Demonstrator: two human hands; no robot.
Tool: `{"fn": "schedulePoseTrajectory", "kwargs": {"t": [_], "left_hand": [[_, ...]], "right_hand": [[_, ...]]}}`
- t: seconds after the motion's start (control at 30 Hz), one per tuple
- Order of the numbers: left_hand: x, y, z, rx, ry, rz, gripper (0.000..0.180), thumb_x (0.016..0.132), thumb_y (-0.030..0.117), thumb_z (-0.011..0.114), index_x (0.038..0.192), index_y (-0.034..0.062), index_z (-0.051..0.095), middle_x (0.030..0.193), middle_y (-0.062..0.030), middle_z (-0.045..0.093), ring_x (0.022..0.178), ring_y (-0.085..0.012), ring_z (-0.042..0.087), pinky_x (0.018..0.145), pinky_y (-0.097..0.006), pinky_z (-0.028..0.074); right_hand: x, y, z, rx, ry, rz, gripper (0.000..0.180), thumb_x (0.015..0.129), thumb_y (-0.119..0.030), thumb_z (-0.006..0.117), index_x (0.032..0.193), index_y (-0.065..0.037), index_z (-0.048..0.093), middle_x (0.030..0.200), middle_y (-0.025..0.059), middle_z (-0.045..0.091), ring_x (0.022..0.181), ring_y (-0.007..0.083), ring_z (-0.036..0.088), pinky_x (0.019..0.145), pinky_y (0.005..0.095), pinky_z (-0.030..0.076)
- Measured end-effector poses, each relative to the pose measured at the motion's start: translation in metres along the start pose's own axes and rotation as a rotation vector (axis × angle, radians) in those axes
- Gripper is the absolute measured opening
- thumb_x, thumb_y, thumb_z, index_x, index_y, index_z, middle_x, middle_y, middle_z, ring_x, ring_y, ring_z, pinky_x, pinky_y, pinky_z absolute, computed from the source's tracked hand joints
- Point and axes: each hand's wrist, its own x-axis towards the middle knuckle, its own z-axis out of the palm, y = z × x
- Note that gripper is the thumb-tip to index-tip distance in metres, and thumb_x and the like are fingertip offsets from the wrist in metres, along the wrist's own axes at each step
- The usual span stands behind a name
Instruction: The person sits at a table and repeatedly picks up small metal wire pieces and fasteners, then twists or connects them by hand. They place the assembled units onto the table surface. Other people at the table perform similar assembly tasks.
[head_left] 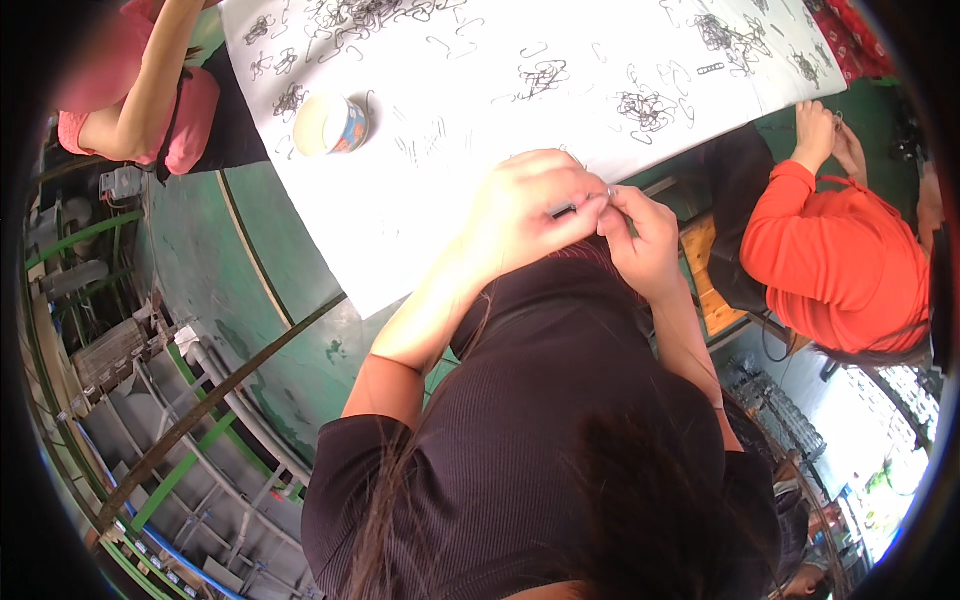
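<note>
My left hand [535,212] is closed at the near edge of the white table, its fingers curled around a small dark piece [563,209] that shows between thumb and fingers. Against its fingertips my right hand [645,238] is closed in a pinch. A tiny shiny bit glints where the two hands meet, too small to name. Beyond them, on the white tabletop [380,220], lie thin straight wire-like pieces [422,140] and several piles of dark hook-shaped wires [648,108].
A round tub [330,125] with a blue patterned side stands on the table's left part. At the left sits a person in pink [190,115]. Another person, in an orange-red top [835,245], works with both hands at the right. Pipes and metal frames [190,450] fill the lower left.
</note>
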Motion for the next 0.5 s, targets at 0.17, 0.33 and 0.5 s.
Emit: {"fn": "schedulePoseTrajectory", "kwargs": {"t": [0.17,0.33,0.5], "left_hand": [[-0.007,-0.006,0.002,0.006,0.070,0.176,0.011,0.062,0.003,0.066,0.070,0.0072,0.060,0.064,-0.0030,0.055,0.058,-0.0177,0.054,0.054,-0.029,0.045],[-0.020,-0.008,0.005,-0.044,0.029,0.240,0.016,0.062,-0.003,0.065,0.076,0.0045,0.060,0.067,-0.0046,0.058,0.058,-0.0173,0.057,0.053,-0.027,0.045],[-0.031,-0.009,0.012,-0.058,0.048,0.252,0.015,0.060,-0.002,0.065,0.073,0.0047,0.061,0.063,-0.0037,0.056,0.053,-0.0154,0.054,0.047,-0.026,0.041]], "right_hand": [[0.021,0.060,-0.008,0.469,0.130,0.255,0.019,0.087,-0.019,0.048,0.093,-0.003,0.056,0.067,-0.0001,0.052,0.051,0.0033,0.039,0.046,0.0159,0.032],[0.098,0.123,0.019,-0.415,-0.207,0.043,0.017,0.078,-0.015,0.055,0.090,-0.006,0.062,0.073,0.0028,0.057,0.068,0.0202,0.052,0.064,0.0293,0.046],[0.146,0.139,0.050,-0.878,-0.199,-0.110,0.015,0.075,-0.014,0.056,0.087,-0.009,0.064,0.080,0.0028,0.058,0.085,0.0216,0.050,0.069,0.0334,0.046]]}}
